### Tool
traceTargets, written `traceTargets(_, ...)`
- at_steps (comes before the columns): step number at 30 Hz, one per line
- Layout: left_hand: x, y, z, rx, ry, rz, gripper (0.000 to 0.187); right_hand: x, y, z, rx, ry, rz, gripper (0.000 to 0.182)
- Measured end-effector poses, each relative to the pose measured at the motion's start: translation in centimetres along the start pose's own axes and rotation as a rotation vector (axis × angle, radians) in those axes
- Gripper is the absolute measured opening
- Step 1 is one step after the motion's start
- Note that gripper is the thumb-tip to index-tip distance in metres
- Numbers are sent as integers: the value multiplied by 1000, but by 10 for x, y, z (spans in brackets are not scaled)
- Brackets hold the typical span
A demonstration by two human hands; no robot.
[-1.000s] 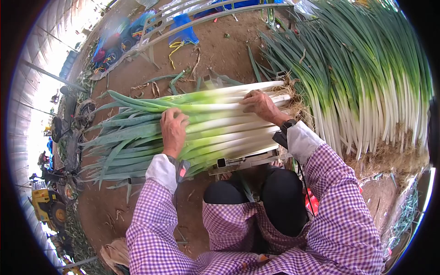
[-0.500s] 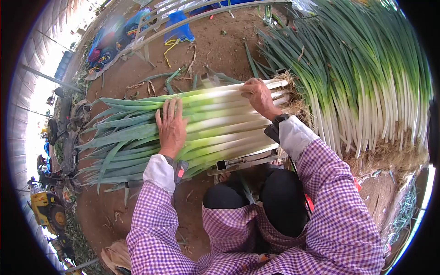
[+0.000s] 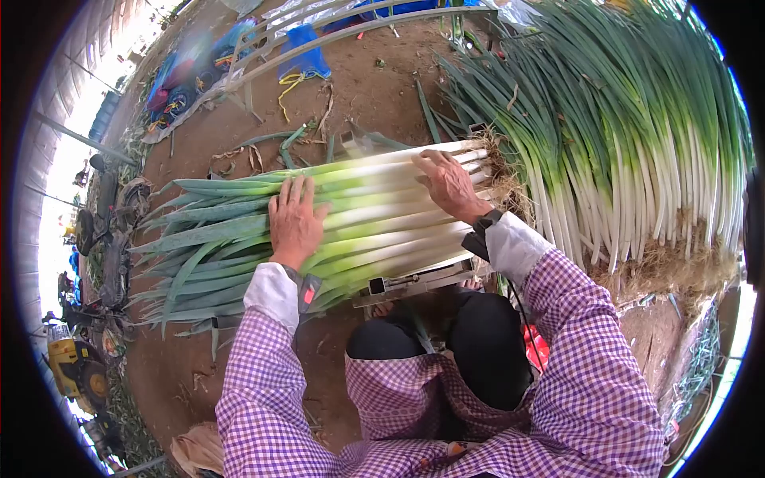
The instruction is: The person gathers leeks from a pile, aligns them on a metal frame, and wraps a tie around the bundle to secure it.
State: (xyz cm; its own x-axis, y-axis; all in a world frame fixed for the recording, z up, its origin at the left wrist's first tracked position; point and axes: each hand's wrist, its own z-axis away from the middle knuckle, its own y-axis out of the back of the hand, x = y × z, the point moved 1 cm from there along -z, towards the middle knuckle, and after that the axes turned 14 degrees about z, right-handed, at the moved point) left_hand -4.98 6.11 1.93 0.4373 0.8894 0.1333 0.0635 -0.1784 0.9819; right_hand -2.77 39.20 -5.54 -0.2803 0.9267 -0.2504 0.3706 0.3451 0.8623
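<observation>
A bundle of Welsh onions or leeks lies side by side in front of my knees, green leaves to the left, roots to the right. My left hand rests flat on it where the leaves turn pale, fingers extended. On the white stalks nearer the roots lies my right hand, its fingers stretched forward and slightly bent, not wrapped round any stalk. The bundle lies on a metal frame, largely hidden beneath it.
A large pile of the same long onions lies at the right, roots toward me. Beyond the bundle are a pale metal rail and a blue bag with yellow cord. Leaf scraps litter the dirt floor. A yellow machine stands far left.
My right hand has loosened from a curled grasp near the far stalks and now lies flatter on them. The left hand stays on the leaves. The whole view has shifted slightly.
</observation>
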Motion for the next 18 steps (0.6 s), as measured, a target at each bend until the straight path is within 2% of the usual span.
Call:
traceTargets(5, -7, -8, -5, 22, -36, -82, 69, -9, 11, 5, 18, 64, -10, 49)
traceTargets(9, 2, -7, 5, 32, 2, -114, 71, -6, 12, 13, -114, 50, 60, 62)
traceTargets(10, 4, -6, 7, 35, 6, -113, 71, -7, 14, 19, -237, 16, 87, 69)
traceTargets(17, 12, -11, 9, 37, 36, -123, 71, -8, 0, 33, -167, -10, 224, 72)
traceTargets(18, 17, -7, 5, 30, 45, -119, 71, -8, 4, 31, -206, -23, 233, 72)
